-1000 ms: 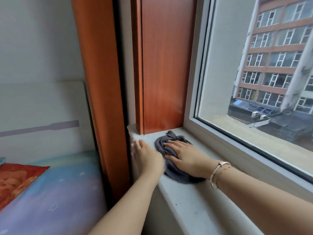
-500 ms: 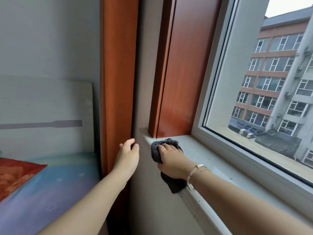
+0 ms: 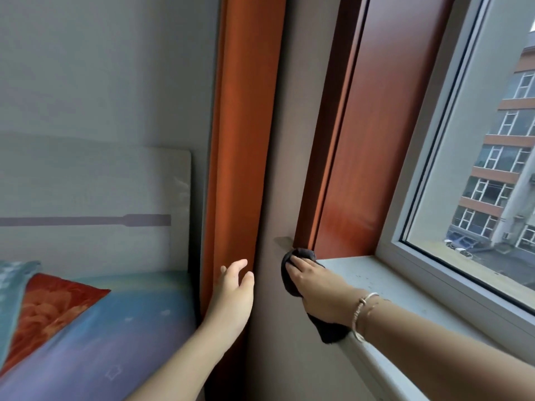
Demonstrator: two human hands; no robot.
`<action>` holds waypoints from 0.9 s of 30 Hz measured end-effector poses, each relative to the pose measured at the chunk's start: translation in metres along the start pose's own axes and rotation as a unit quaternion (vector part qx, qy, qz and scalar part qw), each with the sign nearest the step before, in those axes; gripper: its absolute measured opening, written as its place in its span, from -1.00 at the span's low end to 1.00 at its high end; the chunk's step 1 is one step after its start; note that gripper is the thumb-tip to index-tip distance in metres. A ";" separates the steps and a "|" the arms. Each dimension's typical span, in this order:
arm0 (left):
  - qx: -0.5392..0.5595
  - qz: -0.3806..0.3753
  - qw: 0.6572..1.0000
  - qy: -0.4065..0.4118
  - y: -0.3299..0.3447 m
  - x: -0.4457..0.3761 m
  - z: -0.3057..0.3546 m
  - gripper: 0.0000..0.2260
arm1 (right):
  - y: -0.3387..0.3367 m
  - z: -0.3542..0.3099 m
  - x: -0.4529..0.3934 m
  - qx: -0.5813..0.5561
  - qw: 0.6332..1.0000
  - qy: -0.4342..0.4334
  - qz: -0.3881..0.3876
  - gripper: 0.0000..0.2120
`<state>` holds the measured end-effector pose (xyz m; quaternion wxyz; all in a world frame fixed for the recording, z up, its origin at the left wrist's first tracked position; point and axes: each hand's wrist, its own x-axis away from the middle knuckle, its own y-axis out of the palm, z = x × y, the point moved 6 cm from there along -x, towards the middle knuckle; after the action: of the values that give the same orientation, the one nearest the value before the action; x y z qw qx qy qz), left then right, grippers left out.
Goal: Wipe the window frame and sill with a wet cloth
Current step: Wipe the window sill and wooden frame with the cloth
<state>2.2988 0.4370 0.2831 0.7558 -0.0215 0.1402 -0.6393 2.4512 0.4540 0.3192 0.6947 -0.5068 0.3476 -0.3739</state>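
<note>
Right hand (image 3: 315,287) presses dark grey wet cloth (image 3: 301,253) at the pale stone sill's (image 3: 385,285) left corner.
Fingers flat on cloth; left hand (image 3: 233,293) hovers left of sill, fingers loosely spread, holding nothing.

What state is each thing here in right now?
Cloth: bunched, pressed against the sill's left end.
Right hand: presses the cloth.
Left hand: fingers relaxed, holds nothing, beside the curtain.
Sill: dark specks scattered on top.
Window: looks shut.
</note>
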 end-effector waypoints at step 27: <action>-0.045 0.008 0.999 0.015 -0.025 -0.010 0.005 -0.66 | 0.011 -0.012 -0.060 0.098 0.987 0.084 -0.100 -0.64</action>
<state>2.2744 0.4413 0.2952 0.7567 -0.0446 0.1808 -0.6266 2.4142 0.5029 0.3118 0.6687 -0.4354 0.3141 -0.5144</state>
